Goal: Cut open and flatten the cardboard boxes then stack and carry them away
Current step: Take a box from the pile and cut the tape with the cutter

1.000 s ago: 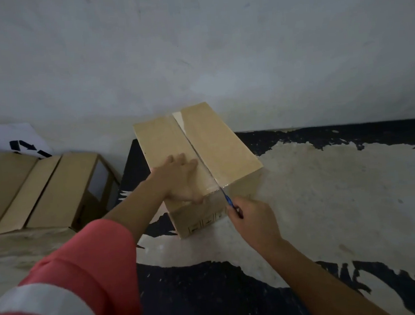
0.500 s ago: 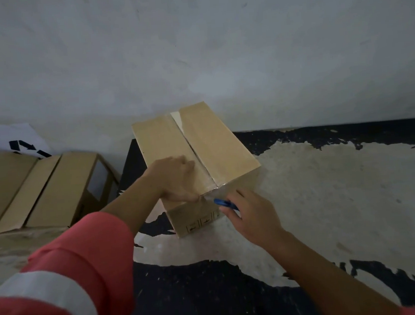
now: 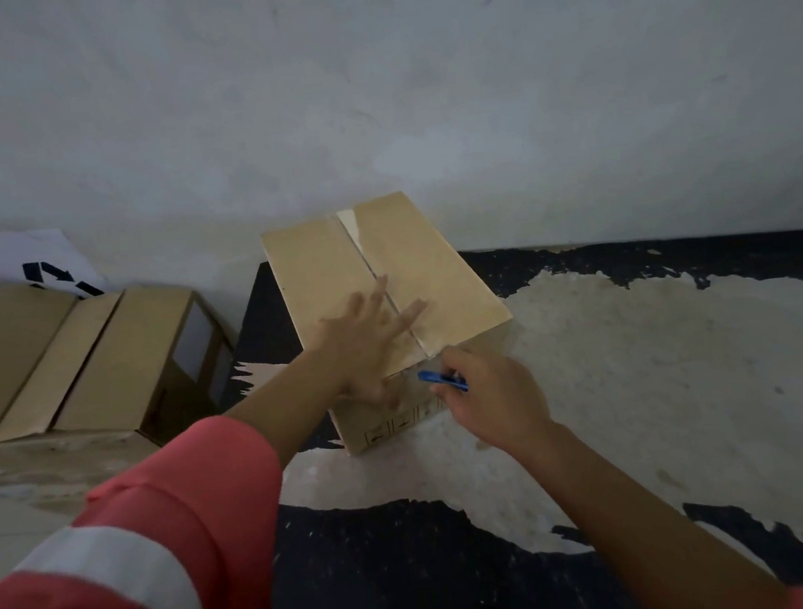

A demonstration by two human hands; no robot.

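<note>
A closed brown cardboard box (image 3: 428, 272) stands on the floor near the wall, with a taped seam running down the middle of its top. My left hand (image 3: 368, 336) lies over the near part of the top, fingers spread and straight across the seam. My right hand (image 3: 490, 393) is at the box's near right corner and grips a blue cutter (image 3: 440, 381), its tip pointing left at the front face just under the top edge.
Another cardboard box (image 3: 103, 359) lies on its side at the left with flaps spread out, a white sheet with black arrows (image 3: 36, 263) behind it. The floor (image 3: 639, 380) is black with a large worn pale patch. A grey wall rises just behind the box.
My right hand drew the cutter off the end of the top seam and down to the front face. My left hand's fingers uncurled and spread across the seam.
</note>
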